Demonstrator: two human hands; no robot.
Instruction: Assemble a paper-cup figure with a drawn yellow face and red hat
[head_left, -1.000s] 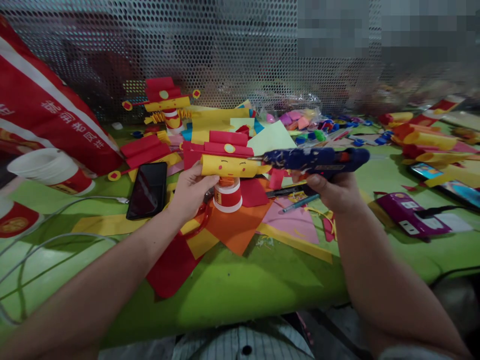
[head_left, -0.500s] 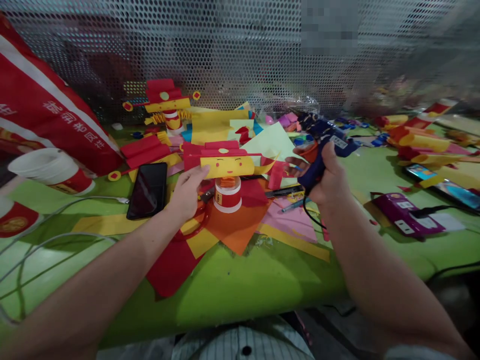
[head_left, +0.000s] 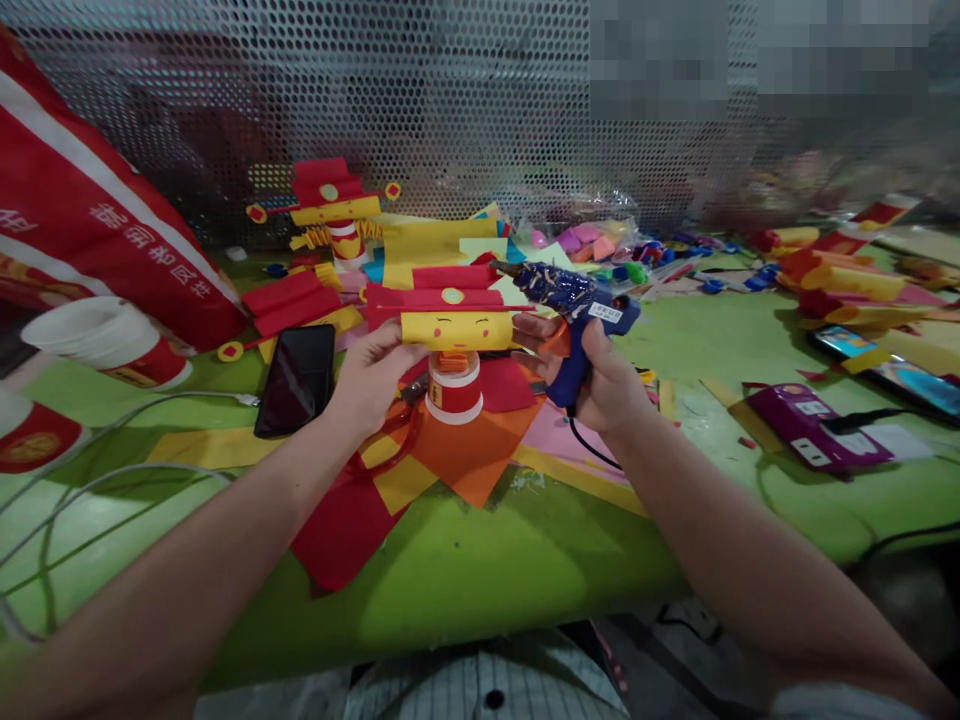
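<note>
A paper-cup figure (head_left: 455,333) stands upright in front of me, with a yellow rolled-paper face, a red paper hat and a red-and-white cup body (head_left: 454,390). My left hand (head_left: 375,372) pinches the left end of its yellow face. In my right hand (head_left: 600,375) is a dark blue glue gun (head_left: 574,330) with an orange trigger; its nozzle points left, close to the right side of the red hat. Beneath the figure lies orange paper (head_left: 472,470). Orange-handled scissors (head_left: 397,445) lie partly hidden beside the cup.
A finished-looking similar figure (head_left: 341,215) stands at the back left. A black phone (head_left: 295,382), stacked paper cups (head_left: 112,340) and cables lie on the left. A purple power strip (head_left: 817,430) and another phone (head_left: 892,370) are on the right. A perforated metal panel (head_left: 450,100) closes the back.
My right hand has brought the glue gun leftward, its nozzle now near the figure's hat. My left hand still grips the face, which has shifted slightly.
</note>
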